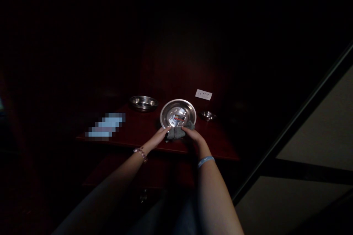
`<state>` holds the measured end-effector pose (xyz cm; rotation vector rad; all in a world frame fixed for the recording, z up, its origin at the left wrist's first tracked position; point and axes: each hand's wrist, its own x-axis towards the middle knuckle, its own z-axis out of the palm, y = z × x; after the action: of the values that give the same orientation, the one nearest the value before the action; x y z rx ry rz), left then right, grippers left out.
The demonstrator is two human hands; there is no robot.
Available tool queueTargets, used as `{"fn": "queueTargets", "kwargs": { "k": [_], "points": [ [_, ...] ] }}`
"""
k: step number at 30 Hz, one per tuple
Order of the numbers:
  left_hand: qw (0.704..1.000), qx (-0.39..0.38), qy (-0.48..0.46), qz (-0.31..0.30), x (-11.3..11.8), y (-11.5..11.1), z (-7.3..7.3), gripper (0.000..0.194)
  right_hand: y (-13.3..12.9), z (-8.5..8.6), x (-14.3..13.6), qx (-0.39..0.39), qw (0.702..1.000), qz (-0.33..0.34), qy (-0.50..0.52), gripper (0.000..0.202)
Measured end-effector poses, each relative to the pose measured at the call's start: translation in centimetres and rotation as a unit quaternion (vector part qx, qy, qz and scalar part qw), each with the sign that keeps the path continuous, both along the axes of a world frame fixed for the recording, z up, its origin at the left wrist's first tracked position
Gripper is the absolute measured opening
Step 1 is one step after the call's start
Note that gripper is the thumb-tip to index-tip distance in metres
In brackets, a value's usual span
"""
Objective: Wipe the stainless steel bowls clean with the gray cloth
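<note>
A round metal basin [178, 112] with a label at its centre is tilted up toward me above the dark red shelf [220, 141]. My left hand [161, 136] grips its lower left rim, thumb on the edge. My right hand [192, 133] holds the lower right rim, with a grey cloth [176, 133] bunched between the two hands against the rim. The fingers under the basin are hidden.
Another metal basin [143, 103] rests at the back left of the shelf. A small metal bowl [208, 116] stands at the right, below a white socket plate [203, 94]. A blurred pale blue item [106, 126] lies at the left.
</note>
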<state>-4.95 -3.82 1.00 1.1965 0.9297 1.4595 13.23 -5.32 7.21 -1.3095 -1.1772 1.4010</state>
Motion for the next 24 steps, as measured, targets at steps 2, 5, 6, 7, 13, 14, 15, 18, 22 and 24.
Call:
{"fn": "queueTargets", "kwargs": {
  "k": [2,5,6,7,13,14,15,18,22,24],
  "points": [
    [1.0,-0.006,0.005,0.016,-0.1,0.0,0.0,0.059,-0.1,0.0,-0.2,-0.001,1.0,0.003,0.002,0.026],
    [0.999,-0.024,0.012,0.019,-0.1,-0.2,0.1,0.057,0.1,-0.1,-0.2,-0.007,1.0,0.006,-0.004,0.026],
    [0.999,-0.026,0.015,0.015,-0.1,-0.3,0.2,0.056,0.2,-0.3,-0.1,-0.012,1.0,0.005,-0.005,0.027],
    [0.999,-0.025,0.017,0.01,-0.1,-0.3,0.3,0.057,0.3,-0.4,0.0,-0.016,1.0,0.003,-0.005,0.027],
    [0.999,-0.026,0.021,0.011,0.0,-0.4,0.5,0.055,0.6,-0.8,0.5,-0.023,0.999,-0.018,-0.016,0.028],
    [0.999,-0.029,0.021,0.01,0.0,-0.4,0.5,0.054,0.6,-0.8,0.5,-0.02,0.999,-0.02,-0.018,0.029],
    [0.999,-0.032,0.021,0.008,0.0,-0.5,0.5,0.054,0.6,-0.8,0.6,-0.017,0.999,-0.022,-0.021,0.03],
    [0.999,-0.034,0.023,0.012,0.0,-0.7,0.7,0.054,0.7,-0.7,0.7,0.002,0.999,-0.024,-0.028,0.029],
    [0.999,-0.027,0.015,0.011,0.1,-0.9,0.8,0.052,1.3,-1.0,1.1,0.043,0.998,-0.032,-0.039,0.027],
    [0.999,-0.03,0.001,0.014,0.1,-0.9,0.9,0.052,1.7,-1.2,1.2,0.067,0.996,-0.036,-0.037,0.028]
  ]
}}
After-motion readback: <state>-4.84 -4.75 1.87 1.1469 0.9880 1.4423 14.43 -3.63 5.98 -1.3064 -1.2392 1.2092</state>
